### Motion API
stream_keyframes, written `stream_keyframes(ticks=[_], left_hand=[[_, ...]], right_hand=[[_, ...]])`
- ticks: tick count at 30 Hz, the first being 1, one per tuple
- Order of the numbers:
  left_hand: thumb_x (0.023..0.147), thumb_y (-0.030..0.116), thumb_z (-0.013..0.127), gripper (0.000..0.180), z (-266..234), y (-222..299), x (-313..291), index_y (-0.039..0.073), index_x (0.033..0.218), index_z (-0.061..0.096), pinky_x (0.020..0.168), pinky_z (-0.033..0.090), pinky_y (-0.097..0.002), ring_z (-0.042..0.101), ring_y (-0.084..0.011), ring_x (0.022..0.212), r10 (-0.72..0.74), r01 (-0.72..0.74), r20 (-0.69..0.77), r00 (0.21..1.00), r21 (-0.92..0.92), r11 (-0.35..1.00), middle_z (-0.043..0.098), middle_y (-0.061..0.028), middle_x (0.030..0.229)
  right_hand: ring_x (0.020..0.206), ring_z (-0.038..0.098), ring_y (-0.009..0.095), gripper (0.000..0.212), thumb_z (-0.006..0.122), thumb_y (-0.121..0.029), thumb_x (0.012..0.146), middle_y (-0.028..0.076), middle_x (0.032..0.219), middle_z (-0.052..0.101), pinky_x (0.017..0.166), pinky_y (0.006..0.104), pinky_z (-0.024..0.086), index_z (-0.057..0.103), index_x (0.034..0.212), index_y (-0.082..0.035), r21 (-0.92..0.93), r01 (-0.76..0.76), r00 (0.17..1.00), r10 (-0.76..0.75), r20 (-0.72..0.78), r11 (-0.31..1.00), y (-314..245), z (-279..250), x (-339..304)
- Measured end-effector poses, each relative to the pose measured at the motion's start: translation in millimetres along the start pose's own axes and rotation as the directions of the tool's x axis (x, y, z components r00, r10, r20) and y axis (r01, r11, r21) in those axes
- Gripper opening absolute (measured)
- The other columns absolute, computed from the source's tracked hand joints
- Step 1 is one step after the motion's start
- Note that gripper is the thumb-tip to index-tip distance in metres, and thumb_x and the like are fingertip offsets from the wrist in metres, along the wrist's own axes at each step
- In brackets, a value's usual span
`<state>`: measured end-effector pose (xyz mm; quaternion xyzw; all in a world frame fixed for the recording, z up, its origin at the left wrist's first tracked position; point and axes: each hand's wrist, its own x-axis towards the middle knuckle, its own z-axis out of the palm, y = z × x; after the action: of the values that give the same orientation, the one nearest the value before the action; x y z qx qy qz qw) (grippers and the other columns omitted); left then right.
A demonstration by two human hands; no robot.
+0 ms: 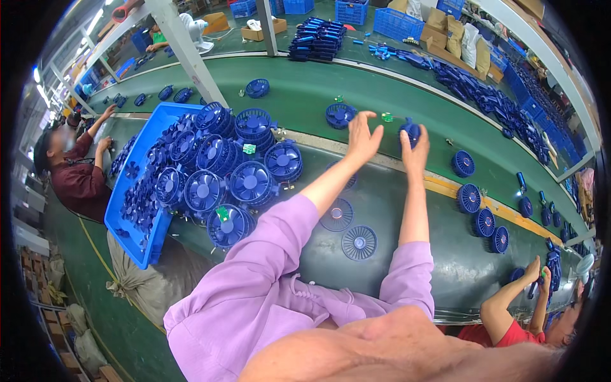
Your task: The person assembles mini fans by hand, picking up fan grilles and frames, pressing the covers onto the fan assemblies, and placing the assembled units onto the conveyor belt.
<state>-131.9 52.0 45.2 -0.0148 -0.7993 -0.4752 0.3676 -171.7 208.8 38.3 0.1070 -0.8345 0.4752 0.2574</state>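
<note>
Over the green conveyor belt, my right hand [415, 151] grips a small blue fan head [410, 131], seen nearly edge-on. My left hand [364, 139] reaches up beside it, fingers apart and nothing visible in them. Just left of those fingers another blue fan head [340, 115] lies on the belt. A small green circuit board [387, 117] shows between my hands. Below my forearms, a round blue fan grille [359, 243] and a second grille [337, 214] lie flat on the dark work surface. Part of one more blue round piece [349, 181] is hidden behind my left forearm.
Stacked fan heads [249, 183] stand left of my arm, against a blue tray [150, 251] of loose blades. A white post [184, 51] rises beyond. Co-workers sit at the left [76, 172] and lower right [509, 318]. Fan heads [470, 198] line the belt's near edge.
</note>
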Motion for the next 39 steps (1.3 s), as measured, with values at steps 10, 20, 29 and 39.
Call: stream_keyframes(ticks=[10,20,29,39], left_hand=[[0.082,0.017,0.061,0.048,-32.8,-94.7,74.2,0.006,0.127,0.048,0.099,0.041,-0.0458,0.045,-0.0353,0.123,-0.283,0.216,0.017,0.959,0.602,0.769,0.052,-0.017,0.127],[0.087,0.023,0.06,0.02,-21.4,-80.3,46.3,0.006,0.099,0.057,0.081,0.049,-0.0474,0.062,-0.0371,0.096,-0.414,0.316,0.093,0.905,0.503,0.805,0.066,-0.0191,0.095],[0.094,0.023,0.055,0.026,-18.8,-48.7,7.6,0.001,0.108,0.059,0.076,0.051,-0.0315,0.063,-0.0149,0.086,-0.616,0.531,0.204,0.761,-0.74,0.412,0.065,-0.0057,0.096],[0.097,0.049,0.039,0.05,-59.8,11.3,-48.7,0.01,0.125,0.054,0.098,0.044,-0.0435,0.057,-0.0237,0.112,-0.297,0.672,0.675,0.676,-0.729,-0.126,0.06,-0.0091,0.12]], right_hand=[[0.135,0.029,0.039,0.072,0.078,-0.017,0.066,0.02,0.144,0.034,0.11,0.0459,0.029,0.049,0.131,-0.014,0.231,0.446,0.487,-0.451,0.748,0.865,-65.4,6.0,-77.5],[0.112,0.053,0.033,0.037,0.072,-0.024,0.074,0.016,0.12,0.058,0.092,0.0435,0.043,0.066,0.108,-0.01,0.187,0.466,0.545,-0.447,0.709,0.865,-59.3,10.4,-84.2],[0.062,0.055,0.006,0.02,0.062,-0.021,0.09,0.001,0.078,0.063,0.048,0.0195,0.044,0.065,0.094,-0.002,0.527,-0.291,0.928,0.101,0.36,0.799,-55.6,-9.8,-52.5],[0.119,0.049,0.034,0.05,0.062,-0.016,0.086,0.021,0.128,0.05,0.099,0.0405,0.039,0.047,0.132,-0.005,0.134,0.394,0.892,-0.413,0.184,0.909,-93.3,-19.1,-68.5]])
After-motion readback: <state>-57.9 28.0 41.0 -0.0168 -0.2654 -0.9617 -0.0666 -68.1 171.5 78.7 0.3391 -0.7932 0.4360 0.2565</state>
